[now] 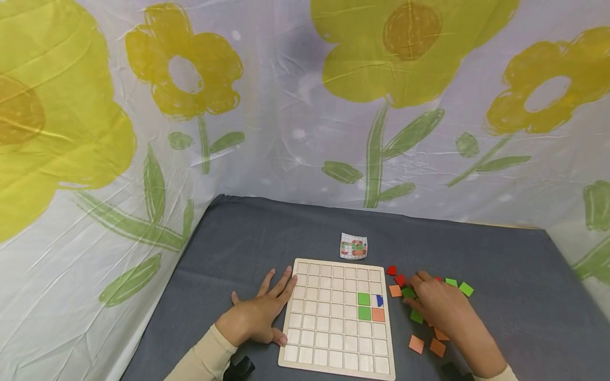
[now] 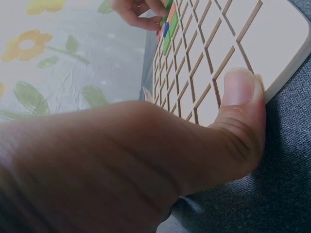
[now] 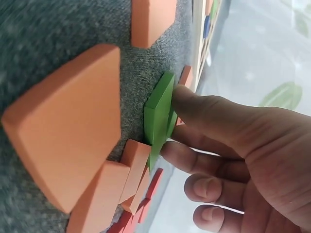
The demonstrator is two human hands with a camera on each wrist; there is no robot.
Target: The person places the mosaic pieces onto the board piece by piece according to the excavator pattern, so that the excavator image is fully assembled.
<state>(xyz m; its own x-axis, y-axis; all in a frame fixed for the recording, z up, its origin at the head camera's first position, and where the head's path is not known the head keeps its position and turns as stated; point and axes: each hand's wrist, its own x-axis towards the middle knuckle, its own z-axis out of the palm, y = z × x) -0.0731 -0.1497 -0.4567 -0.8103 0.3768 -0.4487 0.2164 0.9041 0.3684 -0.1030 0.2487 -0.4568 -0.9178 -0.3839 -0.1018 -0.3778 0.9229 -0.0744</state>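
Note:
A wooden grid board (image 1: 337, 366) lies on the table, with two green squares (image 1: 364, 299), an orange square (image 1: 378, 315) and a blue-and-white piece (image 1: 377, 300) in its cells on the right. My left hand (image 1: 259, 317) rests along the board's left edge, fingers spread; the left thumb (image 2: 239, 90) presses on the rim near a corner. To the right of the board my right hand (image 1: 440, 301) reaches into the loose tiles. Its thumb and fingertips pinch a small green square tile (image 1: 408, 292), partly hidden by the fingers. Another green tile (image 3: 160, 104) lies just beside the thumb.
A small pattern card (image 1: 353, 246) lies behind the board. Loose orange tiles (image 1: 437, 347), red pieces (image 1: 392, 270) and green tiles (image 1: 466, 289) are scattered around my right hand. A flowered cloth (image 1: 286, 106) hangs behind the dark grey table cover (image 1: 267, 227).

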